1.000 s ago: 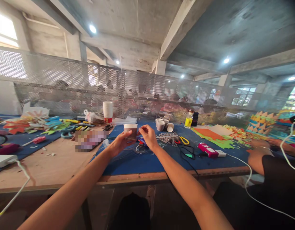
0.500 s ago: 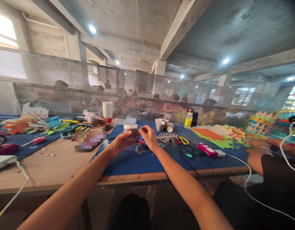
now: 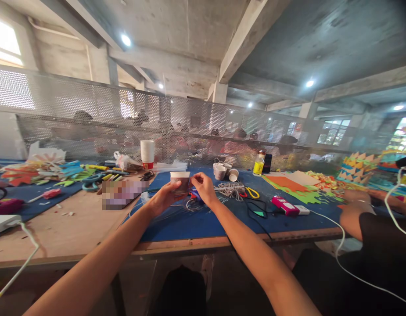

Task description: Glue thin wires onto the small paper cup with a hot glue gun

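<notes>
A long wooden desk (image 3: 74, 228) runs across the view, its middle covered by a blue mat (image 3: 189, 226) that gives a soft working surface. A perforated metal screen (image 3: 91, 109) along its far edge divides it from other people seated beyond. At the right a co-worker's arm (image 3: 354, 215) rests on the desk edge, apart from the person's own hands. Cut coloured paper (image 3: 295, 186) lies spread flat near that arm, and more paper shapes (image 3: 41, 169) lie at the far left. A stack of white cups (image 3: 147, 152) stands upright at the back, out of the way. A tangle of string (image 3: 231, 189) lies just right of the hands, within easy reach. The left hand (image 3: 163, 197) has its grip closed around the side wall of a paper cup (image 3: 179, 181). The cup is held upright just above the mat at the middle of the desk, which leaves its rim free. The right hand (image 3: 205, 188) sits at that rim with its grip pinched shut. Whether anything thin lies between the fingertips is too small to tell.
</notes>
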A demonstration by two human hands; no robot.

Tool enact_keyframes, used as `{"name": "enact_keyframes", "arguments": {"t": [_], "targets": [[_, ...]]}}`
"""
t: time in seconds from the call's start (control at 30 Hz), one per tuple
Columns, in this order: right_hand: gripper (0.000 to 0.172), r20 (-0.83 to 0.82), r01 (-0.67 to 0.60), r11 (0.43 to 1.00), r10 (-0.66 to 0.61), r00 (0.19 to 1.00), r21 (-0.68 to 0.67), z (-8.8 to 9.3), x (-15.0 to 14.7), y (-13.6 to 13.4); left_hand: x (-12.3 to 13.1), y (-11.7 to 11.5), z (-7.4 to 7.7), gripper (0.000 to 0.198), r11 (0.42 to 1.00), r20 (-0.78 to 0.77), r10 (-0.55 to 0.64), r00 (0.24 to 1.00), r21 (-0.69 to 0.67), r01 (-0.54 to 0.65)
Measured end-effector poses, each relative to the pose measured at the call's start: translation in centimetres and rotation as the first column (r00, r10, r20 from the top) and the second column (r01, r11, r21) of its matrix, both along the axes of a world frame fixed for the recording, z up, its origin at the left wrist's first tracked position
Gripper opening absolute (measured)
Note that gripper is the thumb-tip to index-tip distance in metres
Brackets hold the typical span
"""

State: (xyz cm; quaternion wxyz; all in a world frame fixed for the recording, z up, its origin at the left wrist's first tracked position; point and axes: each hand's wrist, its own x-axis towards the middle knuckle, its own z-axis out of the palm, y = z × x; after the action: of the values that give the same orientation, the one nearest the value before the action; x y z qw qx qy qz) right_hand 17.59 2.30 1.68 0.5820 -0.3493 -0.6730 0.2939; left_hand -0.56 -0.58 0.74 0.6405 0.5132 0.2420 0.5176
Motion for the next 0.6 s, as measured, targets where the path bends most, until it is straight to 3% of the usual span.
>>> {"name": "enact_keyframes", "arguments": {"t": [0.6], "targets": [[0.018, -0.096, -0.104, 0.992, 0.097, 0.991, -0.069, -0.15, 0.14, 0.45, -0.18, 0.36, -0.41, 0.042, 0.999, -0.031, -0.022, 0.999, 0.034, 0.023]]}}
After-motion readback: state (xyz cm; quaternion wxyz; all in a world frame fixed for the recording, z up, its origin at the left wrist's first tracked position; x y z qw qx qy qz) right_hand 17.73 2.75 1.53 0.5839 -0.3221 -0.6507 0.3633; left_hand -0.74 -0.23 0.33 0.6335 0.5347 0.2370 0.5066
